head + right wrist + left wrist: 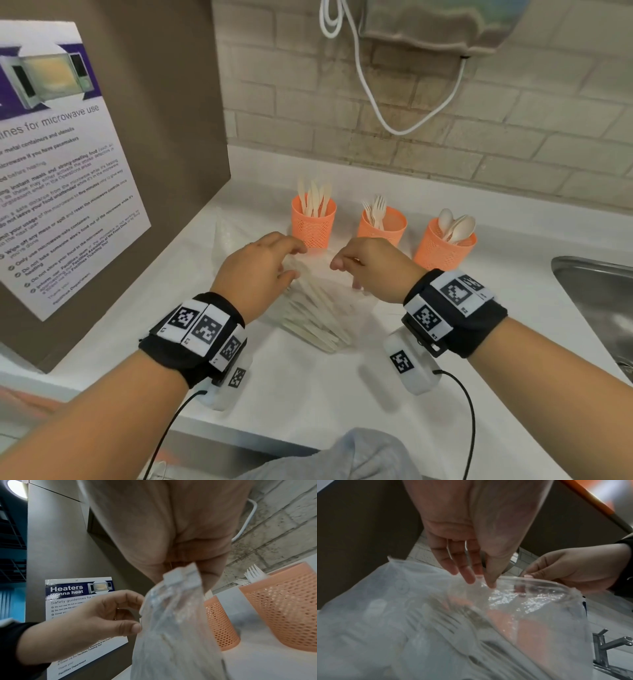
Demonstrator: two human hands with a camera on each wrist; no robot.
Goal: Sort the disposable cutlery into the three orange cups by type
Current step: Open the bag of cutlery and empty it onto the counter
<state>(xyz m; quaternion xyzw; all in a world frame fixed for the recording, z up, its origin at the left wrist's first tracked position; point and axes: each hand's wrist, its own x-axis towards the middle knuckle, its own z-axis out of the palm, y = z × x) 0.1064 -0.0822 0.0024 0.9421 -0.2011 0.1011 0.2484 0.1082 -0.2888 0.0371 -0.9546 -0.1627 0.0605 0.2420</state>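
A clear zip bag of pale wooden cutlery lies on the white counter in front of three orange mesh cups. The left cup holds knives, the middle cup forks, the right cup spoons. Both hands are at the bag's far, upper edge. My left hand pinches the rim with thumb and fingers. My right hand pinches the zip strip at the bag's top corner. In the left wrist view, forks show blurred through the bag.
A brown cabinet side with a microwave safety poster stands close on the left. A steel sink with a tap lies to the right. A white cable hangs on the brick wall behind the cups.
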